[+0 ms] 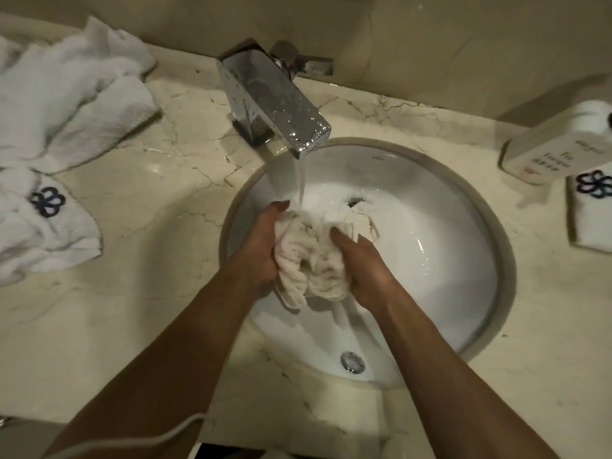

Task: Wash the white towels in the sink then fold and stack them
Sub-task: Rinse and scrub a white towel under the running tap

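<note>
Over the round white porcelain sink, under water running from the chrome square faucet, the left hand and right hand are squeezing a bunched wet white towel, fingers curling into its folds. Right of the basin, a cream bottle is showing partly legible "Tonique". Crumpled white towels with a dark flower emblem are lying on the left.

White towels bear dark blue flower emblems; the counter is cream marble, veined brown.
</note>
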`<state>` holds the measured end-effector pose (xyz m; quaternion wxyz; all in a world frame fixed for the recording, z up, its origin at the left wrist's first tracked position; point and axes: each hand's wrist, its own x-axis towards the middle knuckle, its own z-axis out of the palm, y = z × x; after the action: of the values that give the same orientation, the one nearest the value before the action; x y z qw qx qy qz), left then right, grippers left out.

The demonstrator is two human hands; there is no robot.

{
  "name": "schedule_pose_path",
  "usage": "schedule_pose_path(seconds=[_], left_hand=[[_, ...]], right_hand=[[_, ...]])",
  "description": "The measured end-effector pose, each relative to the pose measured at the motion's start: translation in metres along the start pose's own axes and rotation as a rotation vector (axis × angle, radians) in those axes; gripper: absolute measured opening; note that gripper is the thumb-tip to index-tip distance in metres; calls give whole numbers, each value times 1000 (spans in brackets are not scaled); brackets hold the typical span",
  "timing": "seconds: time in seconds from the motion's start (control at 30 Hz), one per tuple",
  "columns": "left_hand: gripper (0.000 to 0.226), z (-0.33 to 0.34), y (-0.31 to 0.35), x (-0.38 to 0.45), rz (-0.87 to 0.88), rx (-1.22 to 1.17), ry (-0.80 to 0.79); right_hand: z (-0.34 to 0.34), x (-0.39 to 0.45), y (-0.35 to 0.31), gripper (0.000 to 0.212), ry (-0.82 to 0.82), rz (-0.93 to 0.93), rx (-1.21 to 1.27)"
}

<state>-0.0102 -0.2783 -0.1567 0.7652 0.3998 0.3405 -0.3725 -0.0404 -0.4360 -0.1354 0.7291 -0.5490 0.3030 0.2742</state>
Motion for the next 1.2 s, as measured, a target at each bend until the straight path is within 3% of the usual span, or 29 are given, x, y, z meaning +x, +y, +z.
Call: schedule_pose_path(seconds=[0.03, 0.17, 0.27, 0.4, 0.5, 0.57, 0.63, 0.87, 0.97, 1.1, 1.2], left_hand=[[68, 2, 0, 1, 19, 46, 9], [46, 28, -8, -7, 328, 470, 352], [55, 53, -14, -29, 453, 761, 312], [52, 36, 9, -8, 375, 636, 452], [41, 27, 2, -3, 328, 819, 430], [42, 35, -7, -8, 386, 929, 485], [45, 38, -5, -8, 401, 939, 450], [42, 27, 16, 12, 306, 954, 344], [43, 37, 6, -4, 392, 912, 362], [49, 54, 8, -26, 547, 1079, 327], [42, 57, 19, -25, 620, 976, 365]], right_hand=[[6, -2, 4, 30, 34, -87, -83], [46, -1, -7, 24, 154, -294, -289], [50, 42, -26, 27, 320, -239, -324], [72, 44, -7, 30, 257, -230, -492], [73, 35, -1, 32, 230, -275, -545], [65, 48, -11, 29, 277, -225, -413], [65, 56, -18, 28, 293, -208, -322], [71, 24, -19, 36, 241, -243, -458], [63, 59, -35, 31, 246, -165, -381], [42, 79, -22, 32, 179, -171, -356], [28, 79, 3, 35, 142, -114, -245]])
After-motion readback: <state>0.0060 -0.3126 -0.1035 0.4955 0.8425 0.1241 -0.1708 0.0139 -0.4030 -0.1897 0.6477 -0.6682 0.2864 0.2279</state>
